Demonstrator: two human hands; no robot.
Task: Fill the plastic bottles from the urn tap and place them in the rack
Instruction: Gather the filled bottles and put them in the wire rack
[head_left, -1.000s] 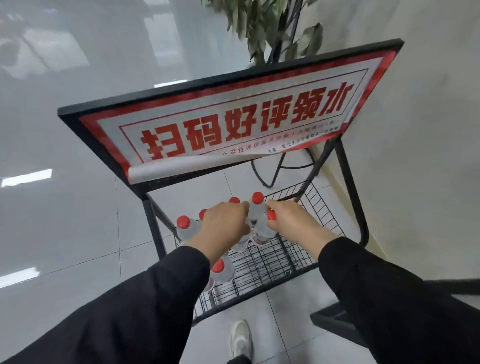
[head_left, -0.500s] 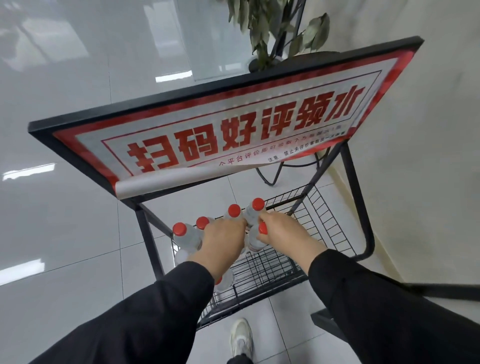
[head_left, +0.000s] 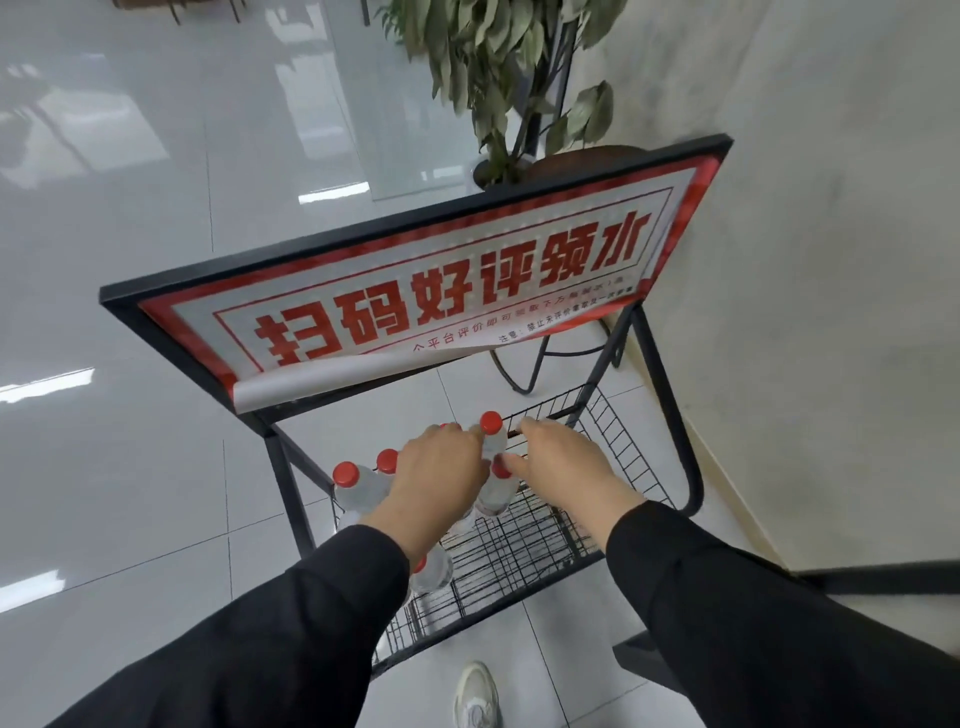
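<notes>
Red-capped plastic bottles (head_left: 358, 486) stand clustered at the left end of the black wire rack (head_left: 545, 540) under the slanted red-and-white sign (head_left: 415, 301). The person's left hand (head_left: 436, 478) covers several of them, its fingers reaching over the bottle at the cluster's far right (head_left: 491, 431); whether it actually clasps one cannot be told from above. The right hand (head_left: 563, 467) looks loose, fingertips touching a red cap (head_left: 501, 470) just beside it without curling round. The likely trouble is a knock: the bottles stand close together on open wire, so a careless withdrawal of either hand or a dragging sleeve could topple one into its neighbours, and a poorly seated base could tilt between the wires
</notes>
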